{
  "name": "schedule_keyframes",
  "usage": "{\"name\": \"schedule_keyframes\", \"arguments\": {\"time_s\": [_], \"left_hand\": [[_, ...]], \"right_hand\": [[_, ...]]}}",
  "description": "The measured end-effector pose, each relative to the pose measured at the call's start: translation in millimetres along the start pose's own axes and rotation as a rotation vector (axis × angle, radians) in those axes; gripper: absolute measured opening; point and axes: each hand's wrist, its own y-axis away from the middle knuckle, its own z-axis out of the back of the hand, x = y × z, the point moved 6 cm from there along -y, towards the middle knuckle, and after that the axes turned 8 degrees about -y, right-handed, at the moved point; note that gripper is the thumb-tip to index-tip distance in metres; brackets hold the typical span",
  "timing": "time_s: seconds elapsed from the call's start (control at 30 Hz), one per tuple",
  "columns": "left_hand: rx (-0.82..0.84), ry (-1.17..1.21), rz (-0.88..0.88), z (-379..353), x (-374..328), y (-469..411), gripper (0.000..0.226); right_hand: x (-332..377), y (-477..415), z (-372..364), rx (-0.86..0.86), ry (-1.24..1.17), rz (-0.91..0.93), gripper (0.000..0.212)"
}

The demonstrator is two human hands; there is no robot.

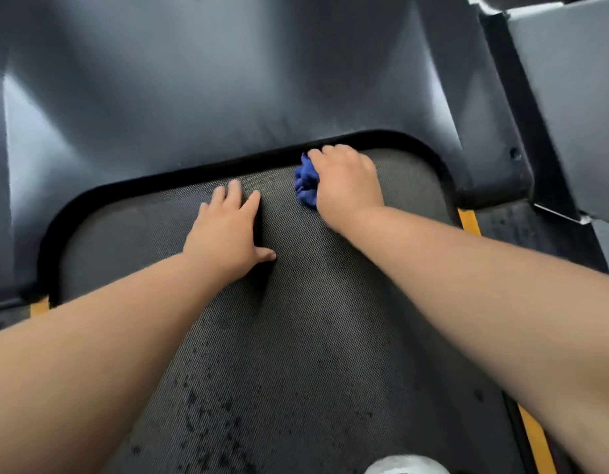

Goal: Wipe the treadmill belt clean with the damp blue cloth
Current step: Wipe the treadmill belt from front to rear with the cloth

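At the bottom edge of the view, a pale rounded object (407, 465) is cut off and cannot be identified. Just beyond it, dark wet-looking specks (207, 415) dot the treadmill belt (330, 302), suggesting this near section has not been wiped; if the strokes stay at the far end, these spots would likely be missed. Yellow strips (532, 436) border the belt on both sides. Mid-field, the left hand (227, 230) lies open and flat on the belt, fingers spread, apparently bracing the body; should the belt roll under that weight, the person could lurch forward. Farther on, the right hand (344, 181) is closed over the bunched blue cloth (304, 183), pressing it to the belt just beside the black curved rim (179, 172) of the motor cover (227, 80). Fingertips working so near the gap beneath that rim could be pinched, or the cloth could be drawn under, if the belt shifts. Most of the cloth is hidden beneath the hand, and its dampness cannot be judged. At the far right, a grey upright (570, 107) is blurred.
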Motion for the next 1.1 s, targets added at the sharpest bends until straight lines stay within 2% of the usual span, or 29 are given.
{"name": "schedule_keyframes", "arguments": {"time_s": [0.07,0.13,0.27,0.37,0.5,0.6,0.67,0.77,0.83,0.87,0.97,1.03,1.1], "left_hand": [[0.02,0.061,0.083,-5,13,9,0.098],[0.04,0.085,0.058,-10,20,12,0.094],[0.051,0.1,0.019,-12,27,13,0.094],[0.037,0.105,0.028,-12,27,14,0.098],[0.036,0.074,0.0,-12,26,12,0.099],[0.062,0.051,-0.023,-12,26,8,0.099],[0.111,0.024,-0.04,-15,27,8,0.101],[0.165,-0.015,-0.058,-20,22,8,0.106],[0.184,-0.024,-0.018,-18,18,9,0.11],[0.166,-0.027,-0.015,-14,15,8,0.112],[0.098,-0.066,-0.159,0,-4,2,0.116],[0.154,-0.053,-0.211,4,-19,0,0.118],[0.207,-0.055,-0.211,2,-39,0,0.118]], "right_hand": [[22,19,-2,0.041,0.023,0.073,0.034],[42,52,-16,0.094,-0.039,0.253,0.033],[41,53,-22,0.119,-0.205,0.401,0.051],[46,16,-28,0.252,-0.179,0.332,0.055],[62,-7,-20,0.125,-0.206,0.257,0.049],[43,41,-19,0.121,-0.264,0.235,0.048],[14,66,-9,0.055,-0.276,0.238,0.05],[-36,40,8,-0.103,-0.226,0.041,0.05],[-36,25,9,-0.081,-0.178,-0.1,0.054],[-28,29,7,-0.066,-0.134,-0.104,0.055],[-9,93,-10,0.071,-0.096,0.114,0.054],[-15,143,-15,0.101,-0.147,0.256,0.054],[-28,152,-15,0.092,-0.126,0.34,0.054]]}}
